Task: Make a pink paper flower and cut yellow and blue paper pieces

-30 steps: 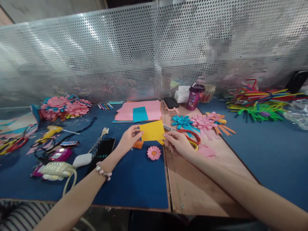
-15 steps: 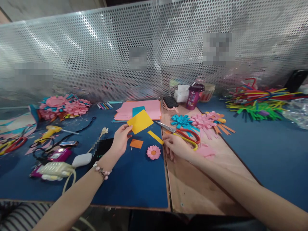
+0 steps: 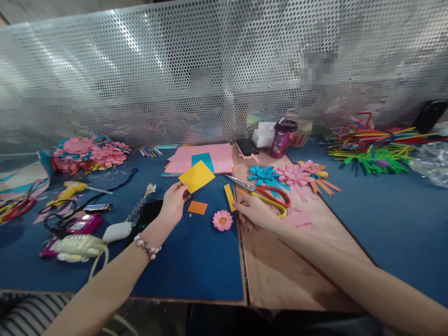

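My left hand [image 3: 172, 204] pinches a corner of a yellow paper square [image 3: 196, 176] and holds it tilted above the blue mat. My right hand [image 3: 254, 212] rests at the seam of the wooden board, fingers closed on the lower end of a narrow yellow paper strip [image 3: 229, 197]. Between the hands lie a small orange paper square [image 3: 198, 207] and a small pink paper flower [image 3: 222, 220]. Scissors [image 3: 266, 193] with red and yellow handles lie just beyond my right hand.
A pink paper stack [image 3: 213, 158] with a teal sheet lies behind. Blue and pink paper flowers [image 3: 280, 176] sit right of centre, a purple cup [image 3: 281, 138] behind them. A phone [image 3: 149, 213], a glue gun [image 3: 73, 188] and gadgets lie left. A perforated metal screen [image 3: 224, 70] closes the back.
The yellow sheet has split: my left hand carried the square up and to the left, while my right hand kept the cut-off strip. The orange square and the scissors came into full view.
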A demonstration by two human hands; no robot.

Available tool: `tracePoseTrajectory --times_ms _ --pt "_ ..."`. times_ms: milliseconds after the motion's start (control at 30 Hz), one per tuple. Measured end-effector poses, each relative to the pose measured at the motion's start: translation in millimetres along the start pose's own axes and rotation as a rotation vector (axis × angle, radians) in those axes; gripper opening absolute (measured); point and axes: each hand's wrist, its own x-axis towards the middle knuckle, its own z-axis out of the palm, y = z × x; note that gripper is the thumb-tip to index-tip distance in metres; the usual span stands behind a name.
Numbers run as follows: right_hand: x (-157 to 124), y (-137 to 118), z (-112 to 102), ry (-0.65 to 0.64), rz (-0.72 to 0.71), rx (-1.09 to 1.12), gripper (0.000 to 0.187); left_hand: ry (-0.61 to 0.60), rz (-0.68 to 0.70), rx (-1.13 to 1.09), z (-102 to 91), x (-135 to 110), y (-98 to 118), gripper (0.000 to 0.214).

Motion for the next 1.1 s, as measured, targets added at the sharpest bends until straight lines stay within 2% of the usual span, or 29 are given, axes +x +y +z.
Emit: tracePoseTrajectory --times_ms 100,167,200,267,367,500,600,800,933,1100 --pt "-14 -4 8 0.037 -0.032 0.113 0.024 -0.003 -0.007 0.000 1.7 -3 2 0.027" --pt "-33 -7 22 0.030 -0.032 0.216 0.027 -0.008 -0.012 -0.007 2.5 -5 4 0.026" --pt "-46 -7 31 0.022 0.002 0.364 0.028 -0.007 -0.014 -0.015 2.5 -5 4 0.025" --pt "-73 -5 53 -0.139 0.139 0.502 0.031 -0.004 -0.019 -0.042 2.1 -5 4 0.023" --pt "-107 1 84 -0.375 0.308 0.520 0.031 0.004 -0.034 -0.104 0.7 -3 2 0.019" --pt "-124 5 104 -0.342 0.422 0.497 0.021 0.041 -0.061 -0.182 -0.1 1 0 0.014" --pt "-122 -1 104 -0.301 0.479 0.456 0.014 0.055 -0.081 -0.217 0.3 2 0 0.014" --pt "-114 -11 87 -0.210 0.587 0.505 0.019 0.050 -0.100 -0.252 1.9 0 2 0.017" --pt "-108 -12 78 -0.219 0.641 0.488 0.019 0.088 -0.109 -0.271 3.1 -1 2 0.016" --pt "-100 -10 77 -0.239 0.615 0.422 0.016 0.140 -0.131 -0.306 2.3 1 2 0.013"
